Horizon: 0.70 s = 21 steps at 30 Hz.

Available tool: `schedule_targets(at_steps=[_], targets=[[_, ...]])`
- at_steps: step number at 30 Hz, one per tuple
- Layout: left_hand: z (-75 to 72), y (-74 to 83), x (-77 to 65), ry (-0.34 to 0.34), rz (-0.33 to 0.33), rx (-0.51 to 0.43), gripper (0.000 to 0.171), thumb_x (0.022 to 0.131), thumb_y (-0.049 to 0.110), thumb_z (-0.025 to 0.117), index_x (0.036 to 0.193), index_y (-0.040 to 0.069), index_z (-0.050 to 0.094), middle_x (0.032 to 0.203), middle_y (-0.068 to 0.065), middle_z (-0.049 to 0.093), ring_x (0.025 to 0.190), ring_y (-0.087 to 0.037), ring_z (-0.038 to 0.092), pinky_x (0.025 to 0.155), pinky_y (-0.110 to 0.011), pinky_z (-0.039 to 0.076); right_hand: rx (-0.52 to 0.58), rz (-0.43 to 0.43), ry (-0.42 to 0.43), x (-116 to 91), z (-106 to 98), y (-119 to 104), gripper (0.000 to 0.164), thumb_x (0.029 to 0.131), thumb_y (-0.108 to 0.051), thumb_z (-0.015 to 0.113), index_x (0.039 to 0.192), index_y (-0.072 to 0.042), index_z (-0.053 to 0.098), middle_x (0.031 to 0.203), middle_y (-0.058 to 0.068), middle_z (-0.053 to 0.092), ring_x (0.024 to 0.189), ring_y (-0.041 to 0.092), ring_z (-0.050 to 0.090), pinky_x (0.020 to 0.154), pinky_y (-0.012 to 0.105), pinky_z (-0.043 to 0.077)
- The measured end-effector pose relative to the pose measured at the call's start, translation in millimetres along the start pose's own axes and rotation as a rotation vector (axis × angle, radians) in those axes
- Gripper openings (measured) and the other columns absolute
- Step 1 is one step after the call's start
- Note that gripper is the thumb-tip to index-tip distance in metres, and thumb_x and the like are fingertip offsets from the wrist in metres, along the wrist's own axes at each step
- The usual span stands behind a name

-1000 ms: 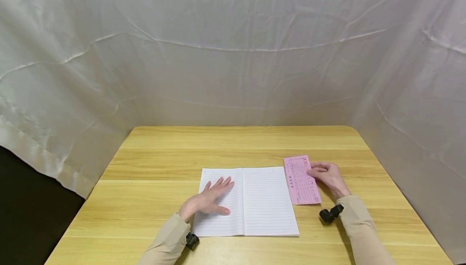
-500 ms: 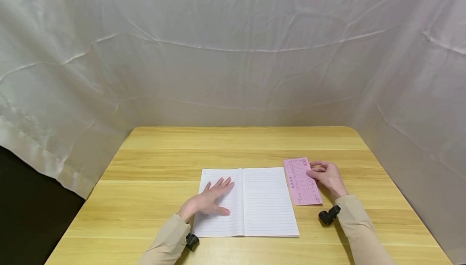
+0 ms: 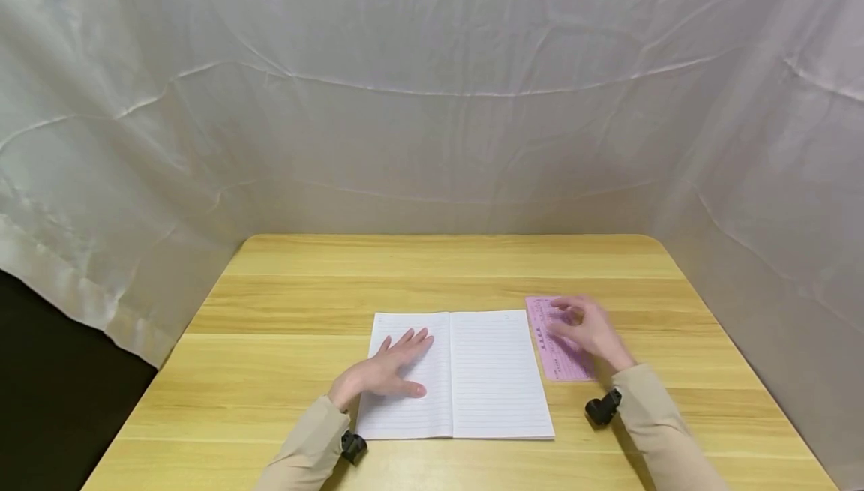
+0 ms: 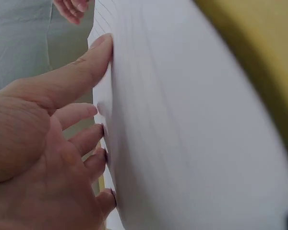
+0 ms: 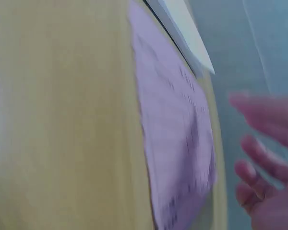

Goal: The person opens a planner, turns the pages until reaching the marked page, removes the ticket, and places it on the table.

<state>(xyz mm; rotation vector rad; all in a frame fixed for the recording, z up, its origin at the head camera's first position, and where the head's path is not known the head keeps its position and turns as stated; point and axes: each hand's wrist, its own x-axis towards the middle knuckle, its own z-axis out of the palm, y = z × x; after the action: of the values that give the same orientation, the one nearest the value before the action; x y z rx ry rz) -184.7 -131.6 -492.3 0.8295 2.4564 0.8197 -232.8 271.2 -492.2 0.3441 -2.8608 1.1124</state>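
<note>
An open lined notebook (image 3: 502,378) lies on the wooden table. Across its left page my left hand (image 3: 388,372) rests with fingers spread; the left wrist view shows the thumb and fingertips touching the paper (image 4: 153,96). To the notebook's right lies a pink printed slip (image 3: 555,352), flat beside the page edge. My right hand (image 3: 590,330) hovers over the slip's upper right part and covers some of it. In the right wrist view the fingers (image 5: 266,163) are loosely bent, apart from the slip (image 5: 168,110), and hold nothing.
The wooden table (image 3: 283,288) extends around the notebook and the slip. Pale grey curtains (image 3: 432,146) hang behind it and at both sides. A dark area (image 3: 61,386) shows at the far left, beyond the table edge.
My right hand has let go of the pink slip's right edge and moved left over it. Before that, the slip shifted slightly toward me. My left hand has stayed in place.
</note>
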Motion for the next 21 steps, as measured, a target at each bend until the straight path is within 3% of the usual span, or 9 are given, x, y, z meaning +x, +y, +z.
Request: schedule_targets(at_steps=[4, 7, 12, 16, 21], targets=[[-5.3, -6.2, -0.3, 0.042, -0.009, -0.044, 0.089, 0.092, 0.030, 0.071, 0.157, -0.005, 0.021, 0.167, -0.026, 0.008, 0.156, -0.046, 0.005, 0.124, -0.067, -0.002, -0.053, -0.271, -0.111, 0, 16, -13, 0.051, 0.074, -0.019, 0.087, 0.117, 0.002, 0.070, 0.130, 0.026, 0.062, 0.125, 0.049, 0.049, 0.106, 0.071, 0.037], [-12.5, -12.3, 0.5, 0.084, -0.033, -0.052, 0.090, 0.091, 0.031, 0.073, 0.156, -0.007, 0.023, 0.166, -0.029, 0.009, 0.155, -0.047, 0.006, 0.124, -0.066, -0.001, -0.101, -0.363, -0.204, 0, 24, -20, 0.052, 0.074, -0.024, 0.087, 0.118, -0.001, 0.071, 0.137, 0.024, 0.061, 0.132, 0.052, 0.043, 0.109, 0.073, 0.030], [-26.6, -24.3, 2.9, 0.181, -0.109, -0.036, 0.090, 0.089, 0.031, 0.075, 0.155, -0.006, 0.026, 0.164, -0.032, 0.016, 0.153, -0.051, 0.014, 0.124, -0.068, 0.006, -0.134, -0.317, -0.290, 0, 28, -26, 0.058, 0.075, -0.029, 0.086, 0.123, -0.001, 0.069, 0.143, 0.021, 0.058, 0.141, 0.054, 0.035, 0.113, 0.074, 0.020], [-34.8, -32.9, 5.0, 0.267, -0.171, -0.019, 0.083, 0.090, 0.032, 0.074, 0.153, -0.003, 0.034, 0.160, -0.031, 0.029, 0.149, -0.052, 0.025, 0.121, -0.070, 0.019, -0.138, -0.277, -0.299, 0, 28, -29, 0.063, 0.074, -0.029, 0.086, 0.128, -0.002, 0.067, 0.143, 0.018, 0.059, 0.143, 0.054, 0.033, 0.113, 0.076, 0.017], [-41.8, -35.9, 8.4, 0.313, -0.198, -0.001, 0.075, 0.093, 0.035, 0.071, 0.150, -0.002, 0.041, 0.152, -0.028, 0.043, 0.143, -0.046, 0.036, 0.118, -0.066, 0.030, -0.190, -0.247, -0.285, 1, 29, -32, 0.067, 0.072, -0.031, 0.088, 0.131, -0.007, 0.066, 0.142, 0.013, 0.061, 0.144, 0.051, 0.035, 0.112, 0.081, 0.009]])
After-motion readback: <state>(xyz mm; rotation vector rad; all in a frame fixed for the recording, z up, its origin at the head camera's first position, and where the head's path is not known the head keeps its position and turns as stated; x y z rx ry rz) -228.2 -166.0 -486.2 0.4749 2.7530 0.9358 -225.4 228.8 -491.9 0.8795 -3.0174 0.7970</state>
